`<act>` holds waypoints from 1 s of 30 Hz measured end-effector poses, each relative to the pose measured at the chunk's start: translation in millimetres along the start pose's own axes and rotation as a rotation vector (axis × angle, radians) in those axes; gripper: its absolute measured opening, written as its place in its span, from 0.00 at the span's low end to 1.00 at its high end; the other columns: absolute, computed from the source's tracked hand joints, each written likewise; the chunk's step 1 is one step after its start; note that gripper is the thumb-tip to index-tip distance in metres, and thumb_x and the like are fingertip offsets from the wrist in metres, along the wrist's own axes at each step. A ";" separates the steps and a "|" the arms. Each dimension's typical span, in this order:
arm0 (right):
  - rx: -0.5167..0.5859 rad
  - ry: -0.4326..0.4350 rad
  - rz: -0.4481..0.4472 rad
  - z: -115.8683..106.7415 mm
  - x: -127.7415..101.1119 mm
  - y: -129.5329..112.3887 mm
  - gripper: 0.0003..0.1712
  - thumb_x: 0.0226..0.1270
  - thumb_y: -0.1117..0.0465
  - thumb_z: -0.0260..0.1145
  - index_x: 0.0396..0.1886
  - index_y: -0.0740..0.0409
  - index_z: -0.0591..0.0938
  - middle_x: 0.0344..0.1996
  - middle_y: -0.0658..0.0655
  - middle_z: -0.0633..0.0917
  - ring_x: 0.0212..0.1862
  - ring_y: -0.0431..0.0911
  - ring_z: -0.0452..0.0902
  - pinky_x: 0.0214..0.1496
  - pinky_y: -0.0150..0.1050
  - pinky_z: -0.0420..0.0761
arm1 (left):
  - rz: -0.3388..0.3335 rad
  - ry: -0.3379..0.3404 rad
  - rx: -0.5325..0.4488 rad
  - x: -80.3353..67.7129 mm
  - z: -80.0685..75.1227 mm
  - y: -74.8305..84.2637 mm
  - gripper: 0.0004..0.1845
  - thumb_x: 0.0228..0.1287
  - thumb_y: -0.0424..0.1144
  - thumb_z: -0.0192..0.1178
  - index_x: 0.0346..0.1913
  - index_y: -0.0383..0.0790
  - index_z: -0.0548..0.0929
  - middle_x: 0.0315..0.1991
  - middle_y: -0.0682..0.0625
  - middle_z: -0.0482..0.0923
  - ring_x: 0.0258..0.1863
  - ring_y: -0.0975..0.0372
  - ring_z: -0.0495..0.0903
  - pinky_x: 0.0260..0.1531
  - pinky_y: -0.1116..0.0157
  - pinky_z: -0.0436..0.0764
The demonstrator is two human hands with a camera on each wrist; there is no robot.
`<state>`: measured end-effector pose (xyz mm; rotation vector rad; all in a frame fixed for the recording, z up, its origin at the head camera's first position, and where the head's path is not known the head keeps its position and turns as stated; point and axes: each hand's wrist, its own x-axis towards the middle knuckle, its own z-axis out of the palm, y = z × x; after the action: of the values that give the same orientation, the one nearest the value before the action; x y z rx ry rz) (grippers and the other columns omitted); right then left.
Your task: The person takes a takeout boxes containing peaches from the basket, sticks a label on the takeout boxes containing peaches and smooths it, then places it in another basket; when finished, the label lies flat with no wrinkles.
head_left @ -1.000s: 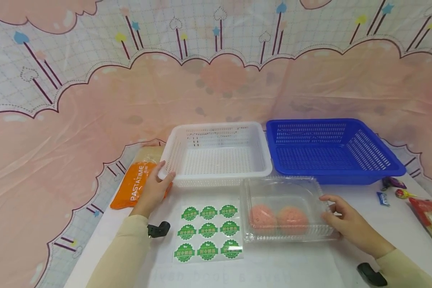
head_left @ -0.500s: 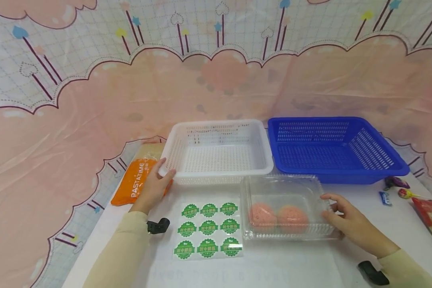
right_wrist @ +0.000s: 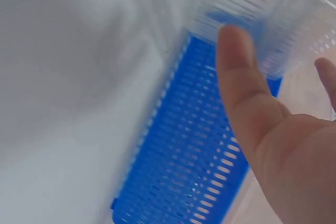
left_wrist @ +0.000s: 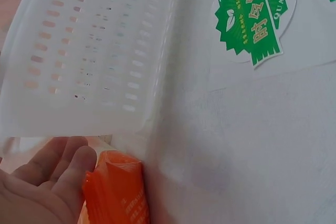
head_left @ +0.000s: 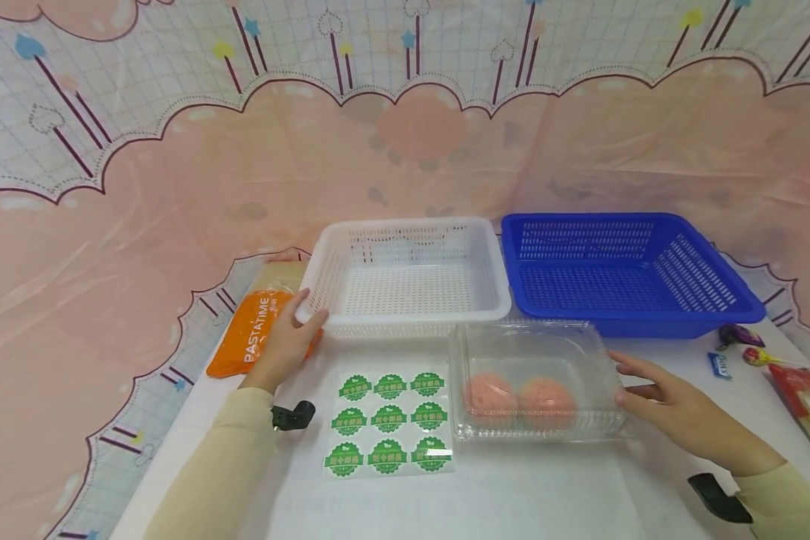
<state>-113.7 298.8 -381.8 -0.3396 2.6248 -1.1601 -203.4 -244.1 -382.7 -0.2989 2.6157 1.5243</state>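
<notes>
My left hand is at the front left corner of a white plastic basket; its fingertips touch the rim, thumb at the front. In the left wrist view these fingers lie fairly straight beside the white wall. My right hand is by the right end of a clear plastic clamshell box, thumb and fingers spread. Two round pink things show through the lid. In the right wrist view the thumb is extended and overlaps the box's ribbed side.
A blue basket stands behind the box. A sheet of green round stickers lies left of it. An orange PASTATIME bag is under the left hand's side. At right are wrapped candies, a lollipop and a red packet.
My right hand has eased off the box's right end and moved slightly right. The left hand stays at the white basket's corner. The head view has tilted a little.
</notes>
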 end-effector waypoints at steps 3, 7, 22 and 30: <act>-0.017 0.010 -0.028 -3.9 -0.3 -4.0 0.40 0.77 0.55 0.60 0.79 0.62 0.54 0.70 0.76 0.62 0.63 0.73 0.68 0.49 0.64 0.80 | 0.016 -0.002 0.003 -2.0 -2.9 -0.1 0.45 0.70 0.63 0.56 0.82 0.56 0.46 0.73 0.38 0.58 0.60 0.46 0.66 0.63 0.48 0.71; -0.054 0.064 -0.106 -8.0 0.3 -10.8 0.41 0.74 0.59 0.64 0.78 0.64 0.56 0.69 0.75 0.65 0.62 0.71 0.69 0.53 0.48 0.82 | 0.030 -0.004 0.015 -8.3 -8.3 -1.4 0.45 0.71 0.60 0.57 0.82 0.54 0.45 0.71 0.37 0.63 0.61 0.46 0.68 0.64 0.48 0.71; -0.033 0.152 -0.394 9.3 10.0 -53.7 0.37 0.65 0.66 0.71 0.72 0.62 0.69 0.66 0.65 0.74 0.60 0.21 0.64 0.56 0.16 0.66 | 0.077 -0.059 -0.011 -41.6 -19.1 -14.6 0.50 0.67 0.58 0.63 0.81 0.49 0.45 0.75 0.37 0.59 0.69 0.42 0.66 0.62 0.47 0.71; -0.005 0.109 -0.418 21.3 22.5 -77.8 0.37 0.64 0.64 0.73 0.71 0.59 0.71 0.65 0.62 0.76 0.63 0.32 0.69 0.59 0.20 0.68 | 0.088 -0.124 0.009 -63.0 -12.5 -21.0 0.46 0.68 0.52 0.65 0.80 0.47 0.51 0.75 0.39 0.59 0.70 0.43 0.64 0.62 0.47 0.71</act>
<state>-119.5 226.2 -340.5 -0.8831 2.7287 -1.3247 -137.2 -257.5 -382.7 -0.0859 2.5701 1.5040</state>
